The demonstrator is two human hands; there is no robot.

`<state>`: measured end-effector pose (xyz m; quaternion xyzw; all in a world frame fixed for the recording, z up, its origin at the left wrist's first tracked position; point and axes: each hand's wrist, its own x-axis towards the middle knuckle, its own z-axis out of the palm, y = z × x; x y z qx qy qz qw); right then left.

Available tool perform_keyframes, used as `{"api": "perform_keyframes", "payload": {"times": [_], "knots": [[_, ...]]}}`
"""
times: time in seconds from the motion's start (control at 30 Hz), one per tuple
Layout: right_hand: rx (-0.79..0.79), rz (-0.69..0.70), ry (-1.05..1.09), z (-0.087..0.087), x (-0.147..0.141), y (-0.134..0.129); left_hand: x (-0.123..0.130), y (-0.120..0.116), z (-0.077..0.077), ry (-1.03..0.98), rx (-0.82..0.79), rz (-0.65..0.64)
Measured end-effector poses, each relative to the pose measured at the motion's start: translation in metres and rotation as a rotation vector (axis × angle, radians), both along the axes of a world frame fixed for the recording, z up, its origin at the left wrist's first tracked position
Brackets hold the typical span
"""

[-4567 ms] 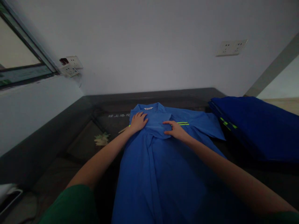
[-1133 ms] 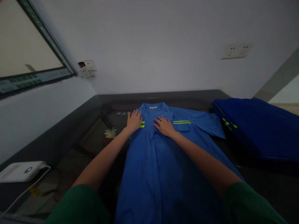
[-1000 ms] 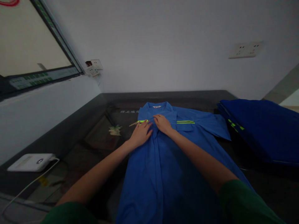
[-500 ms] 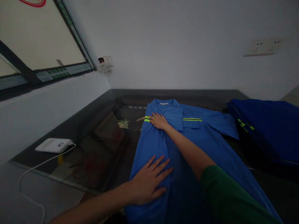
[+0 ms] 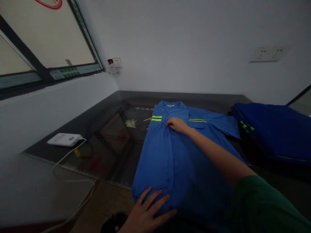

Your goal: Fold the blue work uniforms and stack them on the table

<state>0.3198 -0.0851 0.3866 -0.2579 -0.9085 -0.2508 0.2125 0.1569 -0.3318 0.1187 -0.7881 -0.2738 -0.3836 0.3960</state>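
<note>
A blue work jacket (image 5: 155,155) with fluorescent yellow stripes lies on the dark glossy table (image 5: 107,142), collar toward the wall. Its left side is folded inward lengthwise, and one sleeve stretches out to the right. My right hand (image 5: 178,124) is at the chest, fingertips curled and pinching the cloth near the folded edge. Close to me, my left hand (image 5: 150,212) rests on the lower part of the jacket, fingers spread, holding nothing. The jacket's nearest part is dark and partly hidden by my left hand and right arm.
A stack of folded dark-blue clothing (image 5: 279,129) stands on the table at the right. On the left lies a white power bank (image 5: 64,139) with a white cable (image 5: 70,153) hanging over the table edge. A wall and a window (image 5: 65,35) border the table.
My right hand went from lying flat on the chest stripes to pinching cloth slightly lower and to the right. My left hand slid toward me down the jacket. The view shifted slightly.
</note>
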Motion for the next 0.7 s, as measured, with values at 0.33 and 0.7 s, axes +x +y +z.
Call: {"api": "perform_keyframes", "payload": {"times": [0.33,0.7], "knots": [[0.125,-0.080,-0.248,0.004,0.008,-0.012,-0.018,-0.018,-0.003,-0.163,-0.015,-0.116],[0.254,-0.270,-0.172,-0.009,0.001,-0.025,-0.012,-0.033,-0.013,-0.290,0.050,-0.220]]}}
